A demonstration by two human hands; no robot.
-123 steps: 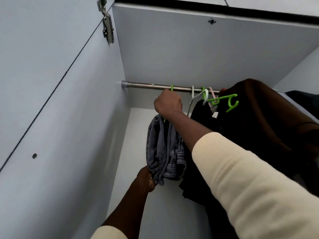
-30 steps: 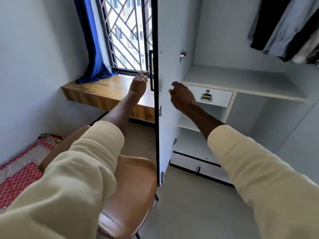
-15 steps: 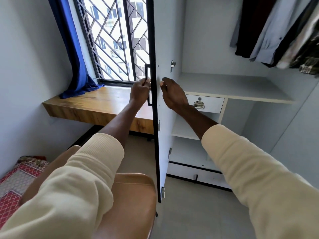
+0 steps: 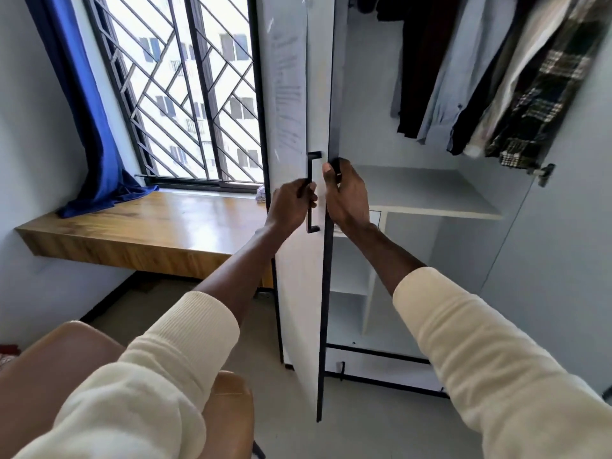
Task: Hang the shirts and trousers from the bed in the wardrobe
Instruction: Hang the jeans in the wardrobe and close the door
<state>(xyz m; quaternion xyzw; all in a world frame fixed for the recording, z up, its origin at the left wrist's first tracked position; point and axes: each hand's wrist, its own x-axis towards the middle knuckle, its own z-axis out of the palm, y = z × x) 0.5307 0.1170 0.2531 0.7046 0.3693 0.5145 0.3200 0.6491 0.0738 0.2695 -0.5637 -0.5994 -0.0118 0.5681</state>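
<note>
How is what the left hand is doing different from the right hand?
The left hand curls round the black door handle; the right hand grips the wardrobe door by its dark edge. The left hand is on the door's outer face, the right hand on the wardrobe side. Both hold the same door.

Your wardrobe (image 4: 414, 200) stands white and open, its left door (image 4: 298, 260) swung partway out so you see the dark edge and the black bar handle (image 4: 310, 193). Shirts (image 4: 490, 71) hang in a row at its upper right: a dark one, a pale blue, a black, a white and a dark plaid, above a bare white shelf (image 4: 427, 190).
</note>
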